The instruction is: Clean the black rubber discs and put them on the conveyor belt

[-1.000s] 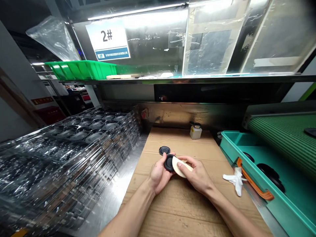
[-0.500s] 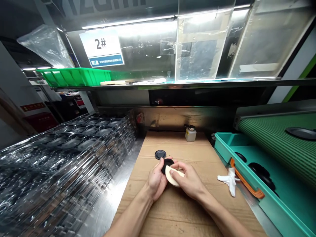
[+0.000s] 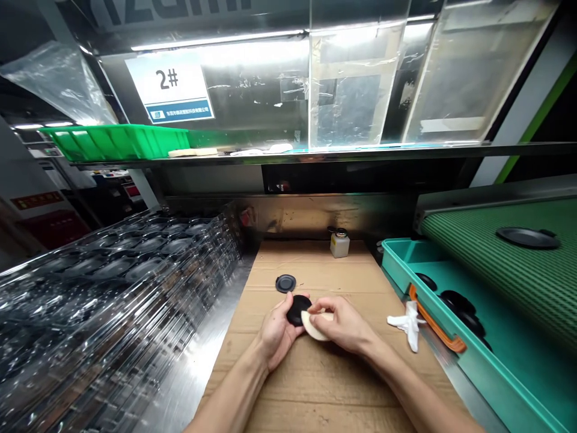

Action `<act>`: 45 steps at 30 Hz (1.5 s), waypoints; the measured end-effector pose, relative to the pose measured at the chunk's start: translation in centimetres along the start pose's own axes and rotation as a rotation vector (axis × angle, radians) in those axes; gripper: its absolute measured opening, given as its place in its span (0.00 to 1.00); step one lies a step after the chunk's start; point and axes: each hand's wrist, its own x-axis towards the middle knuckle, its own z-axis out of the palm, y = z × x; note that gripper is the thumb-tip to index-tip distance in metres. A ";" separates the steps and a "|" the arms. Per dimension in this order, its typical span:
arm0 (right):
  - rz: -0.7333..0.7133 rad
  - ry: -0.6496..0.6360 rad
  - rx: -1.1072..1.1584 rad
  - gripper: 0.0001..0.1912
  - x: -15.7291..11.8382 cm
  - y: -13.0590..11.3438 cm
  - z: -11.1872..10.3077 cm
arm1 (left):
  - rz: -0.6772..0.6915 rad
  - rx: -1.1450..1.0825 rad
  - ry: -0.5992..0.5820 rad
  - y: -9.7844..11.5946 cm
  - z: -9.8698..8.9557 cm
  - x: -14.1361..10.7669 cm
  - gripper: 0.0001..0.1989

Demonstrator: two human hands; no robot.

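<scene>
Black disc (image 3: 297, 309) less covered now; left hand (image 3: 274, 331) pinches it, right hand (image 3: 346, 325) cream pad (image 3: 312, 328).

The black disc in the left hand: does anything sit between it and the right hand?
Yes: a cream pad, pinched in the right hand, lies at the near right edge of the black disc. Nothing else visible does.
</scene>
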 end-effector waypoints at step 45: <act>0.247 0.356 -0.584 0.20 0.9 3.9 -0.4 | 0.589 0.788 0.079 -0.7 1.8 -2.1 0.43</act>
